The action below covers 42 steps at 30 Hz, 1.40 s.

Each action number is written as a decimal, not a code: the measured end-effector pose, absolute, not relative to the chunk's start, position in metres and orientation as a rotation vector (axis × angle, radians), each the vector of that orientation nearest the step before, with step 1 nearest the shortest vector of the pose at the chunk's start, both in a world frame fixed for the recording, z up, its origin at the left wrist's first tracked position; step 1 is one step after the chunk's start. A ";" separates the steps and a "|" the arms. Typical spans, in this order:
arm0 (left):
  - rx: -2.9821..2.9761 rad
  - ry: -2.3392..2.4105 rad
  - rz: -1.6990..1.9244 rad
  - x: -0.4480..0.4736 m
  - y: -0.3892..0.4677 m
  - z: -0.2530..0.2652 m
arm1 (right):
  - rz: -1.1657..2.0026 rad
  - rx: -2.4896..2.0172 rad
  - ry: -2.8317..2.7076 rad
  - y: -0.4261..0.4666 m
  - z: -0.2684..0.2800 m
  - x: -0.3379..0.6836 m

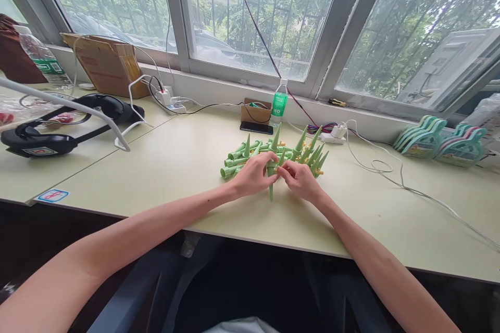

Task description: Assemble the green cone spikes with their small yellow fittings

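Note:
My left hand (253,174) is closed around a green pointed plastic piece (271,192), whose tapered tip points down toward the table's front edge. Close beside it, my right hand (301,179) pinches at the same piece; a small yellow part (276,169) shows at its fingertips, though the fingers partly hide it. Just behind both hands lies a pile of similar parts: light green tubes (230,170) on the left and several green spikes (300,140) with yellow bits on the right. My hands cover part of the pile.
Behind the pile are a black phone (257,127), a small cardboard box (255,112) and a green-labelled bottle (279,99). A black headset (42,138) lies left. White cables (402,182) and turquoise plastic items (420,135) are right. The table's front edge (250,239) runs before me.

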<state>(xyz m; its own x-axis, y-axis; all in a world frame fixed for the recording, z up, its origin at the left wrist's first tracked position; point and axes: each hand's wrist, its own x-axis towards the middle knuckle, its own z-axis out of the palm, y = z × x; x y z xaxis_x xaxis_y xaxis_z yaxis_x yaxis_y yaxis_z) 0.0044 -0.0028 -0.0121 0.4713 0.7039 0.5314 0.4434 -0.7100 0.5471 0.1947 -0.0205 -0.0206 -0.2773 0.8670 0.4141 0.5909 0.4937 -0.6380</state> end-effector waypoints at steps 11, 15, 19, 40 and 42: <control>2.390 0.945 1.080 0.004 -0.003 -0.012 | 0.462 -1.201 -2.006 -0.018 -0.022 0.196; 2.389 0.928 1.077 0.004 -0.004 -0.011 | 0.475 -1.199 -2.015 -0.019 -0.021 0.196; 2.393 0.929 1.086 0.005 -0.003 -0.012 | 0.467 -1.204 -2.010 -0.019 -0.021 0.196; 2.383 0.940 1.093 0.005 -0.003 -0.013 | 0.483 -1.200 -1.992 -0.018 -0.022 0.196; 2.381 0.933 1.090 0.005 -0.003 -0.013 | 0.484 -1.194 -1.995 -0.018 -0.022 0.196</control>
